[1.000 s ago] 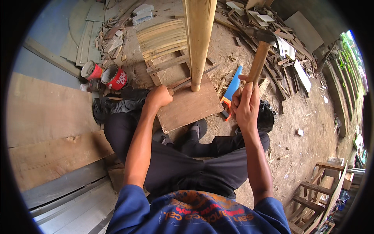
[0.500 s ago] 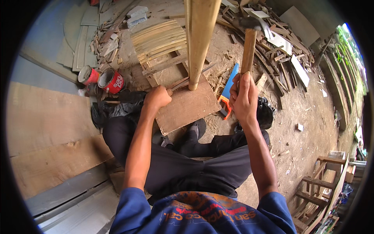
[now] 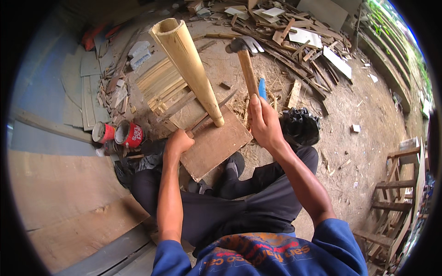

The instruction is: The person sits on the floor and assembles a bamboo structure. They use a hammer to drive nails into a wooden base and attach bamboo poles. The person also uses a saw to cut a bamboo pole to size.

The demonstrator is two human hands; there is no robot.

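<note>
A bamboo pole (image 3: 191, 69), hollow at its upper end, stands tilted to the left with its foot on a wooden board (image 3: 216, 147) in front of my feet. My left hand (image 3: 178, 141) is closed round the handle of a long knife (image 3: 200, 124). The blade crosses the bamboo low down and its tip shows beyond the far side; whether it is in the bamboo or behind it, I cannot tell. My right hand (image 3: 265, 122) grips a claw hammer (image 3: 247, 71) by its wooden handle, head up, to the right of the bamboo and apart from it.
Split bamboo strips (image 3: 161, 83) lie beyond the board. A blue saw (image 3: 262, 88) is partly hidden behind my right hand. Red paint cans (image 3: 129, 133) stand at left, a black plastic bag (image 3: 300, 126) at right. Scrap wood (image 3: 294, 50) is heaped at the back; a wooden ladder-like frame (image 3: 396, 184) stands at right.
The bamboo now leans to the left, its hollow top in view. My right hand and the hammer have moved left, closer to it. My left hand keeps its grip; the whole view has shifted.
</note>
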